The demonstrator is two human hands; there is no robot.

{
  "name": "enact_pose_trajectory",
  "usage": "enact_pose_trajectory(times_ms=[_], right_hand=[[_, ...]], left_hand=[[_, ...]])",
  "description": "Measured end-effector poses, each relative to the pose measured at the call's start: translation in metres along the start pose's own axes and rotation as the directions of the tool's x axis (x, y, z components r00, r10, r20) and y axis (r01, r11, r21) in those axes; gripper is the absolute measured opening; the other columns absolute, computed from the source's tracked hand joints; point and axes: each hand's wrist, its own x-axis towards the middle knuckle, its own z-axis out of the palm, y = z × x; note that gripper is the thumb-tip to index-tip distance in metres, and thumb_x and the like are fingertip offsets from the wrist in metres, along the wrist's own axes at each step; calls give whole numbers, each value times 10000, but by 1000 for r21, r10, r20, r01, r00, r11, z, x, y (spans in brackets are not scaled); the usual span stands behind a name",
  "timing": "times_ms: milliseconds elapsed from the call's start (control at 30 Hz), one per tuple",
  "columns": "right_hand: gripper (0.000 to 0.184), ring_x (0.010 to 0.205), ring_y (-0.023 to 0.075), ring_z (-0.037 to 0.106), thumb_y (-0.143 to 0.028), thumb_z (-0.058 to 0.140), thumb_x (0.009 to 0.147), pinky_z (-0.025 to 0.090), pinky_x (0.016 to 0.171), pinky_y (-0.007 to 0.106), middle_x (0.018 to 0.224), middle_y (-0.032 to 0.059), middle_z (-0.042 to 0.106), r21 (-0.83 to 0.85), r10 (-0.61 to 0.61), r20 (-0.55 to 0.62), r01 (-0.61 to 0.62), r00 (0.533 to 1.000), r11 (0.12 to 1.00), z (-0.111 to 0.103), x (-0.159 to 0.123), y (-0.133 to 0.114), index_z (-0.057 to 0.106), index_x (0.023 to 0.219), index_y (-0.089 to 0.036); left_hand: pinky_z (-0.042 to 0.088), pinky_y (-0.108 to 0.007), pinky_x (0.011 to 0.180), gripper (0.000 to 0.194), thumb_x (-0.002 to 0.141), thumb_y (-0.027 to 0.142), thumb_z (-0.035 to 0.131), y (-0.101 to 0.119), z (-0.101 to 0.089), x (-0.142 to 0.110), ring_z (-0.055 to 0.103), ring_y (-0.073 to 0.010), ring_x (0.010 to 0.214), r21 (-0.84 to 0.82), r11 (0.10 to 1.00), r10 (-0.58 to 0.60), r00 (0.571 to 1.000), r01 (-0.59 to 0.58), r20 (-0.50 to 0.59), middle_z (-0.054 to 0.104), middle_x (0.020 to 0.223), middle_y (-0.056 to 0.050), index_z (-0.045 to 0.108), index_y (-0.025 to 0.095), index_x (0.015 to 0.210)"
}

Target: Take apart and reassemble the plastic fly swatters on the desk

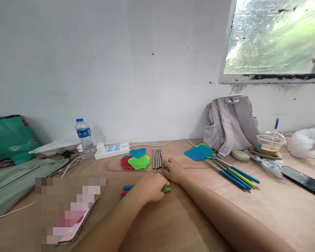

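Note:
My left hand (154, 187) is closed over a small group of plastic handles, its fingers curled at a green handle (167, 190). Blue handles (128, 187) and a red handle (124, 193) stick out on the near side of its wrist. Farther right, my right hand (174, 170) has its fingertips pinched on the rightmost of several metal rods (157, 160) lying side by side. Loose fly swatter heads, a green one (139, 162), a red one (126, 163) and a blue one (138, 152), overlap left of the rods. Both hands' fingertips are partly hidden.
Whole fly swatters (229, 171) lie at right, before a backpack (231, 122). A power strip (112, 150) and water bottle (84, 136) stand by the wall. A drink cup (270, 143) and black phone (303, 180) are far right; a grey-green bag (23, 178) lies left.

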Motion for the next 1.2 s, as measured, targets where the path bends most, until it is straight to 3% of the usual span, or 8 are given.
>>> enact_pose_trajectory(times_ms=[233,400,500,633,800,1033,1200], right_hand=[[28,645,151,434,-208,494,707,232,561,243,663,14,488,150,148,-24,-143,989,978,-1,2,11,487,707,-181],[137,592,119,420,-161,534,628,245,528,220,616,-37,464,388,206,-42,-174,978,905,-1,1,24,409,666,-200],[122,522,108,438,-198,503,661,281,497,211,549,-59,482,577,248,-30,-186,968,795,-2,3,28,386,695,-210],[168,400,87,397,-359,431,732,280,423,208,521,-48,546,798,352,-37,-184,935,574,-8,7,31,340,712,-219],[344,367,59,356,-465,566,637,257,394,208,626,-15,617,936,485,-79,-102,871,337,-13,9,34,359,741,-211],[373,354,38,333,-364,699,519,219,373,207,600,-22,602,986,564,-74,-25,823,167,-13,9,34,416,689,-191],[362,365,43,346,-271,732,468,221,379,199,489,-72,522,997,585,-46,-2,810,82,-11,9,37,432,654,-191]], left_hand=[[412,-284,574,164,665,126,462,2,8,4,591,-219,736,44,996,80,994,-77,-74,636,822,-49,579,197,755],[425,-309,578,156,690,141,467,6,6,4,594,-244,734,55,996,77,995,-73,-68,635,829,-70,561,185,806],[433,-328,600,173,701,143,472,9,7,4,595,-263,760,40,998,53,996,-50,-69,632,855,-95,555,172,849],[440,-343,634,171,722,137,453,14,16,6,597,-267,776,30,999,42,997,-40,-64,625,873,-119,565,151,851],[445,-345,651,209,743,106,411,16,27,11,598,-257,782,49,997,61,997,-58,-52,619,900,-130,574,136,871],[431,-345,691,134,777,160,420,16,23,12,562,-226,793,-30,991,124,982,-130,-144,571,877,-81,539,166,836],[390,-304,785,81,773,180,459,22,10,7,490,-180,910,-362,906,96,938,-221,-332,498,976,-39,499,195,842]])
